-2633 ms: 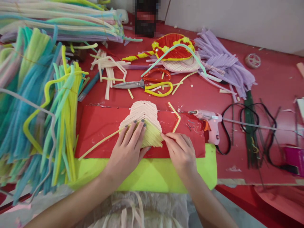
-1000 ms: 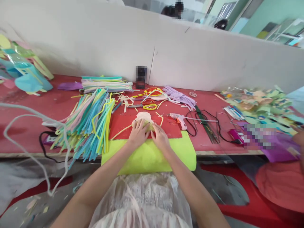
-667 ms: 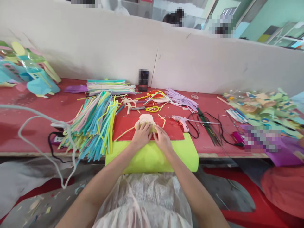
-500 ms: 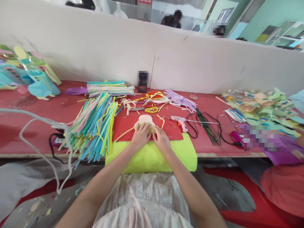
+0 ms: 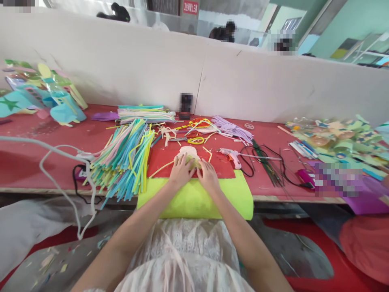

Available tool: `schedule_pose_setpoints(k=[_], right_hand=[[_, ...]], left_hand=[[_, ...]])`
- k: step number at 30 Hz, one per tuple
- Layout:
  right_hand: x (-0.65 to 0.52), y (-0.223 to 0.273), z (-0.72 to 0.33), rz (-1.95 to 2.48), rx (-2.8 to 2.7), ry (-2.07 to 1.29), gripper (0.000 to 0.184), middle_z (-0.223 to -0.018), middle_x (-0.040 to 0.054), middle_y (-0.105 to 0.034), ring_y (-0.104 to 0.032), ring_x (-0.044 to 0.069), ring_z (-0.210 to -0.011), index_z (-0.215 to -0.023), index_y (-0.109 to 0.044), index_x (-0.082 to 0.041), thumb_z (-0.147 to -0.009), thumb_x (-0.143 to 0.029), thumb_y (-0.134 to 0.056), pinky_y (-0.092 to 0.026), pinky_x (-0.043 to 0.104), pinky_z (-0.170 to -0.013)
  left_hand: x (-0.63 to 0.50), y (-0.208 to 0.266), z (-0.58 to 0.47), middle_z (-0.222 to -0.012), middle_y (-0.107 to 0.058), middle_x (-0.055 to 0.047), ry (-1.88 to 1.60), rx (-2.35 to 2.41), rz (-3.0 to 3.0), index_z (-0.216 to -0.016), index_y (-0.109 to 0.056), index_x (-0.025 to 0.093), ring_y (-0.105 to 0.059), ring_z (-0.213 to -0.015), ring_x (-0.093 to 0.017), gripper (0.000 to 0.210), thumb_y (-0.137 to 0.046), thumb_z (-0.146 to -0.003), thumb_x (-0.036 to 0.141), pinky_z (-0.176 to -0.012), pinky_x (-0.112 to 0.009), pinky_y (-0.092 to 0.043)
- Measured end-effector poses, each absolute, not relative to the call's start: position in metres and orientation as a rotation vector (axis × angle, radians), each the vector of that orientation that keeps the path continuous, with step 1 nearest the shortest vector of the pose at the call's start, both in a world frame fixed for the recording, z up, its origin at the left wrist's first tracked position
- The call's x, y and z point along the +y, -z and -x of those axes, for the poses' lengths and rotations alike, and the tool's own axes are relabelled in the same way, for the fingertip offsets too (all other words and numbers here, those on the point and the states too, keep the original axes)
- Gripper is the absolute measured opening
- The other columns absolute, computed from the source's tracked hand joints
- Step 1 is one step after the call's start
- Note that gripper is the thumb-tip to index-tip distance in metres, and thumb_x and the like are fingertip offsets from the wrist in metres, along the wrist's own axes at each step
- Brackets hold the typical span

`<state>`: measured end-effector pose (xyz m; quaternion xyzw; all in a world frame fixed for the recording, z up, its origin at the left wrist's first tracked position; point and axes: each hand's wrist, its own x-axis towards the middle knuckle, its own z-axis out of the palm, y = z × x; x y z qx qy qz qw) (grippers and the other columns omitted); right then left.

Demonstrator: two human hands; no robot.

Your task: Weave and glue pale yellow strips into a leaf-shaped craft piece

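A pale pink fuzzy piece point(image 5: 187, 151) and a small yellow-green piece point(image 5: 192, 160), partly covered by my fingers, lie on a dark red board point(image 5: 161, 162). My left hand point(image 5: 181, 170) curves over the left of the yellow-green piece, holding it against the board. From the other side my right hand point(image 5: 207, 173) grips its right edge, fingers bent and close together. A pale yellow fuzzy stem point(image 5: 164, 168) sticks out left of my left hand; a bent one point(image 5: 208, 153) lies beyond my right. Under my wrists is a bright yellow-green sheet point(image 5: 234, 198).
Bundled fuzzy stems point(image 5: 127, 158) are heaped at left. Yellow-handled scissors point(image 5: 194, 140) lie behind the board. A pink glue gun point(image 5: 233, 157) with a black cord sits at right. Bottle crafts point(image 5: 65, 107) stand far left; cut pieces point(image 5: 340, 140) pile far right. A white wall point(image 5: 136, 61) backs the table.
The view has shifted slightly, so the table items appear a little to the right. Both hands stay on the yellow-green piece, with only slight finger movement.
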<state>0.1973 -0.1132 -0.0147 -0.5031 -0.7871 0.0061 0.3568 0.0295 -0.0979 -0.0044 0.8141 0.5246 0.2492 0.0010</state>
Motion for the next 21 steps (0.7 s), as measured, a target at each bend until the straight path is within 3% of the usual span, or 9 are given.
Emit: schedule_pose_setpoints(k=[4, 10, 21], right_hand=[[-0.096, 0.015, -0.185, 1.25, -2.045, -0.006, 0.038, -0.128, 0.0135, -0.063, -0.053, 0.023, -0.128, -0.119, -0.056, -0.015, -0.084, -0.005, -0.042, -0.035, 0.048, -0.116], [-0.077, 0.021, -0.167, 1.199, -2.101, -0.038, 0.037, -0.131, 0.0166, -0.061, -0.052, 0.024, -0.129, -0.117, -0.054, -0.014, -0.083, -0.006, -0.043, -0.038, 0.046, -0.114], [-0.08, 0.019, -0.168, 1.271, -2.08, -0.092, 0.037, -0.129, 0.0187, -0.061, -0.053, 0.026, -0.128, -0.121, -0.052, -0.014, -0.084, -0.01, -0.047, -0.041, 0.047, -0.111]], left_hand=[[-0.094, 0.006, -0.028, -0.14, -0.052, -0.019, -0.856, 1.688, -2.451, -0.14, -0.044, 0.012, -0.046, -0.134, -0.027, 0.047, -0.045, -0.096, 0.029, -0.114, -0.047, -0.034], [-0.092, 0.007, -0.026, -0.128, -0.059, -0.01, -0.9, 1.701, -2.355, -0.127, -0.054, 0.018, -0.059, -0.114, -0.024, 0.039, -0.057, -0.093, 0.036, -0.096, -0.049, -0.05], [-0.09, 0.007, -0.026, -0.129, -0.058, -0.01, -0.821, 1.731, -2.305, -0.127, -0.055, 0.018, -0.059, -0.114, -0.024, 0.039, -0.058, -0.093, 0.036, -0.095, -0.048, -0.051]])
